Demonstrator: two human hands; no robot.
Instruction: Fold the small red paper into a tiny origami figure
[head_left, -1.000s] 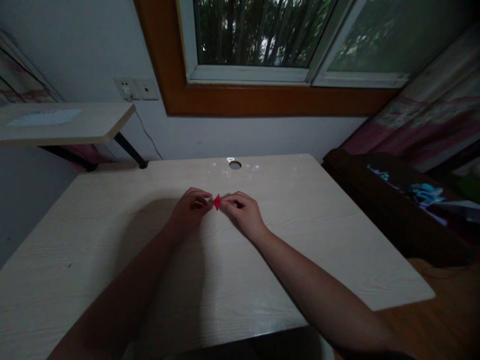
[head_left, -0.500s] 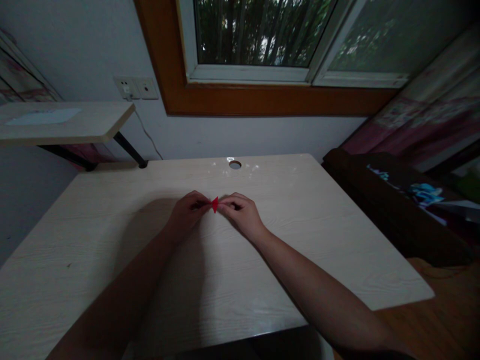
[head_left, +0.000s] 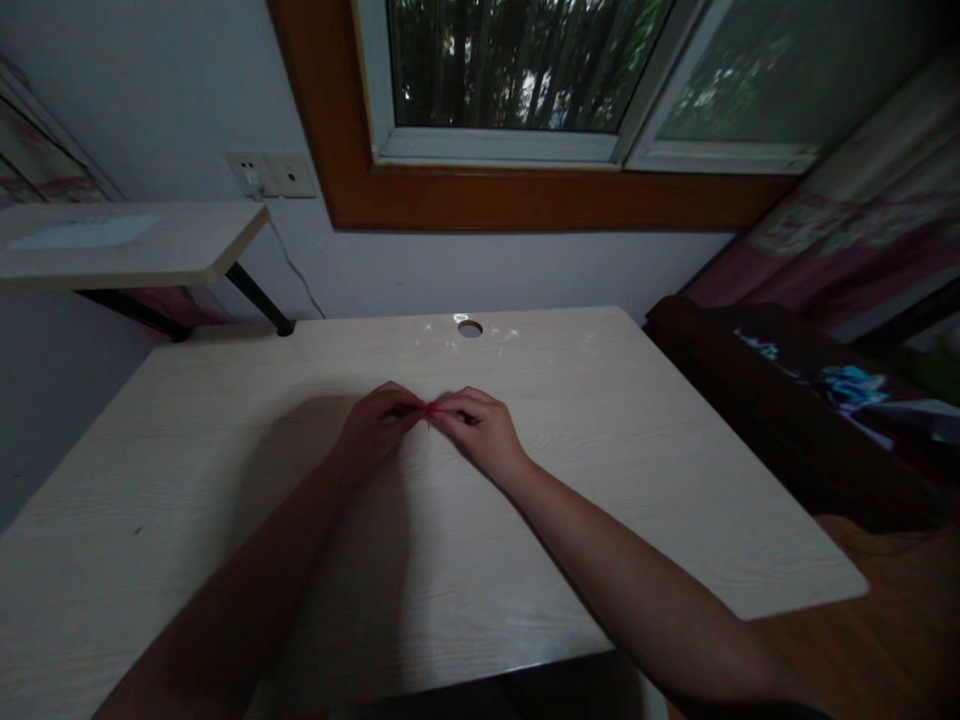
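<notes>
A small piece of red folded paper [head_left: 430,408] is pinched between both my hands just above the pale wooden table [head_left: 225,480]. My left hand [head_left: 376,424] has its fingers curled and pressed on the paper's left side. My right hand [head_left: 480,428] pinches its right side, fingertips meeting those of the left. Only a sliver of the red shows between the fingers; the rest is hidden.
A round cable hole [head_left: 470,328] lies near the table's far edge. A second tabletop [head_left: 127,245] stands higher at the left, under wall sockets [head_left: 271,176]. A dark wooden bed frame [head_left: 757,400] with bedding runs along the right. A window is straight ahead.
My fingertips have closed together over the red paper. A second ago a red triangle showed between the hands; now only a thin sliver is visible. Hands stayed in place.
</notes>
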